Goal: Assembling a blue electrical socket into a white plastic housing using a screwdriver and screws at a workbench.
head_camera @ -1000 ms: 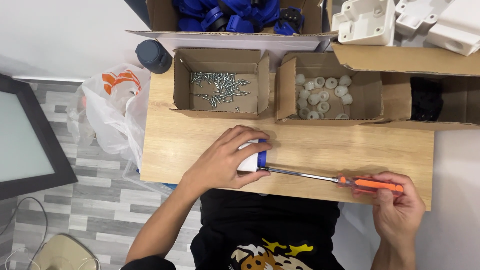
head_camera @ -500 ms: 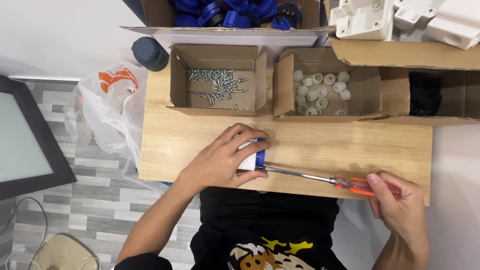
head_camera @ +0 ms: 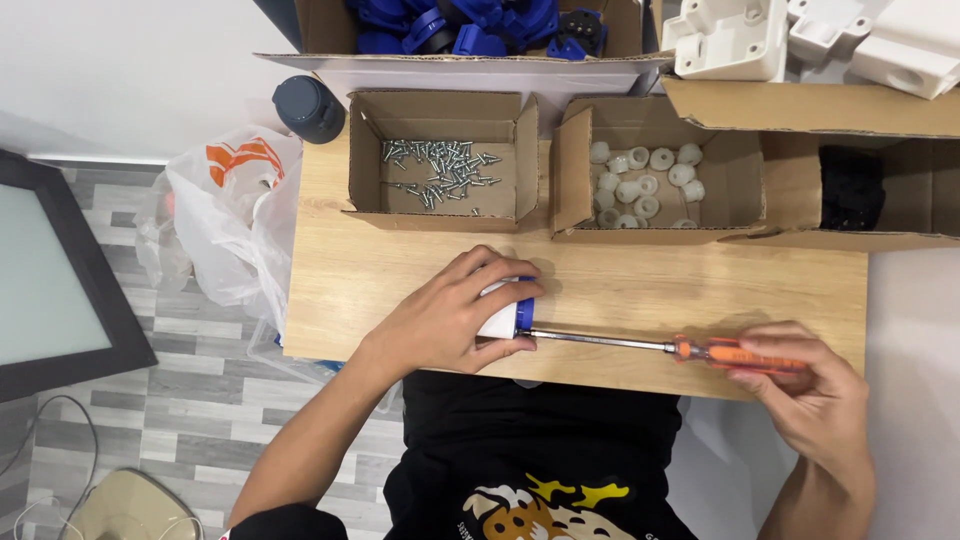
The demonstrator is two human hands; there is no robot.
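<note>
Head view, looking straight down on a wooden table [head_camera: 620,290]. Left hand [head_camera: 450,318] clamped over a white and blue part [head_camera: 505,315], pressing it flat near the table's front edge, fingers curled across its top. Right hand [head_camera: 810,385] closed around the orange handle of a screwdriver [head_camera: 640,345], shaft lying nearly level, tip touching the blue end of the part. Hands well apart, joined only by the tool.

Beyond the hands, two open cardboard boxes side by side: box of screws [head_camera: 440,165] to the left, box of white caps [head_camera: 650,180] to the right, both resting on the far half of the table. Farther back, a larger carton of blue parts [head_camera: 460,20], and white moulded housings [head_camera: 730,40] on a cardboard flap at the upper right. Dark round container [head_camera: 308,108] just beside the screw box's corner. White plastic bag [head_camera: 225,215] hanging off the table's left side. Black framed panel [head_camera: 60,280] on the grey tiled floor [head_camera: 180,400] further left.
</note>
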